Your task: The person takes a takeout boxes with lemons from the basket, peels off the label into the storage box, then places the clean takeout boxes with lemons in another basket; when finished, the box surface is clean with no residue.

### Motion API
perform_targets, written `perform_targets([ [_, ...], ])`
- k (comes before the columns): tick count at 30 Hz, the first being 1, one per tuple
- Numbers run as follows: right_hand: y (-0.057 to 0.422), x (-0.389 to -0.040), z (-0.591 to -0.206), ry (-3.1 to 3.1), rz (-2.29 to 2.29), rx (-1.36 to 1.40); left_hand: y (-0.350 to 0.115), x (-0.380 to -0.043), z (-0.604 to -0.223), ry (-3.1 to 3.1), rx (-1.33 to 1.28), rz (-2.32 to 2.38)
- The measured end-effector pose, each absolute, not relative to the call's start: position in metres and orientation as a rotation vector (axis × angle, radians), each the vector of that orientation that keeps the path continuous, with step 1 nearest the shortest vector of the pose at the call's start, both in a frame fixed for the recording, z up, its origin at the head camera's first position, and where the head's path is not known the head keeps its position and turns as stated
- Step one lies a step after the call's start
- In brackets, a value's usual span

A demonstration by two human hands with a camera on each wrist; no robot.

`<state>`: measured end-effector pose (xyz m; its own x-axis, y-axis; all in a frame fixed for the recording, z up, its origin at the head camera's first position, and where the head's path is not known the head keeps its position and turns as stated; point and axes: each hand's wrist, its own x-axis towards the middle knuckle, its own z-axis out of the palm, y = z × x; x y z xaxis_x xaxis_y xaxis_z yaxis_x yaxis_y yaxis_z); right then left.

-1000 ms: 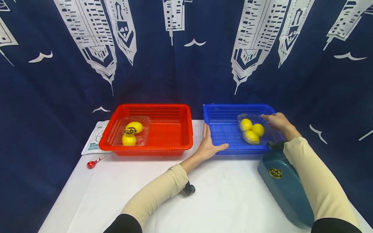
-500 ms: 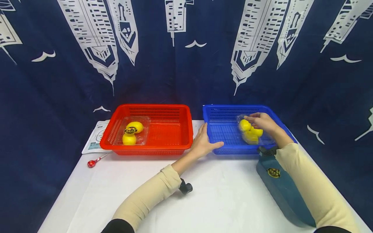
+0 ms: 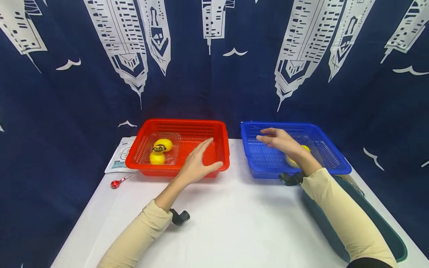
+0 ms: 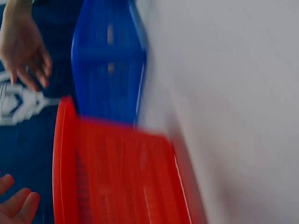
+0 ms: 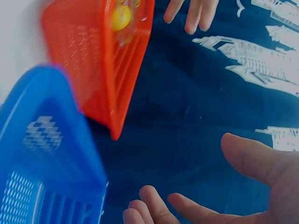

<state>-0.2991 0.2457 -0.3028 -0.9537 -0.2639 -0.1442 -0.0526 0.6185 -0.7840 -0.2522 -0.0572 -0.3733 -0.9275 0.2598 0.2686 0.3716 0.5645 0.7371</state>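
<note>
Dark blue cloth (image 3: 201, 89), printed with white buildings, hangs behind a white-covered table (image 3: 234, 216). Two perforated plastic baskets stand side by side toward the back, a red basket (image 3: 161, 170) on the left and a blue basket (image 3: 264, 173) on the right, with a gap between them.

Both hands hold nothing. The left hand (image 3: 197, 163) is at the front right part of the red basket, its fingers extended and its thumb spread wide. The right hand (image 3: 280, 141) is over the blue basket, palm turned inward and fingers slightly bent, with the thumb apart from them in the right wrist view. The left wrist view is blurred, but it seems to show both hands clear of the rims.

Inside the red basket, at its left, sits a clear box (image 3: 175, 152) with two yellow fruits (image 3: 156, 158) and a dark label (image 3: 159, 148) on it. At the right of the blue basket there is more yellow fruit (image 3: 306, 148), partly hidden by the right forearm.

A printed sheet (image 3: 118, 156) lies beside and partly under the red basket, and a red lollipop (image 3: 115, 184) rests just in front of it. On the right, a dark teal bin (image 3: 368, 212) is partly covered by a cream sleeve (image 3: 345, 212).
</note>
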Motion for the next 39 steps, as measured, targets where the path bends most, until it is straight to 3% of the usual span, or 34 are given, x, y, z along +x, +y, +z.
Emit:
perform_targets([
  [17, 0.174, -0.313, -0.318, 2.535, -1.220, -0.400, -0.236, -0.253, -0.400, -2.650, -0.120, -1.168],
  [25, 0.141, -0.317, -0.312, 2.505, -1.216, -0.494, -0.266, -0.262, -0.415, -2.665, -0.047, -1.256],
  [39, 0.082, -0.350, -0.305, 2.347, -1.318, -0.570, -0.274, -0.268, -0.428, -2.671, -0.058, -1.404],
])
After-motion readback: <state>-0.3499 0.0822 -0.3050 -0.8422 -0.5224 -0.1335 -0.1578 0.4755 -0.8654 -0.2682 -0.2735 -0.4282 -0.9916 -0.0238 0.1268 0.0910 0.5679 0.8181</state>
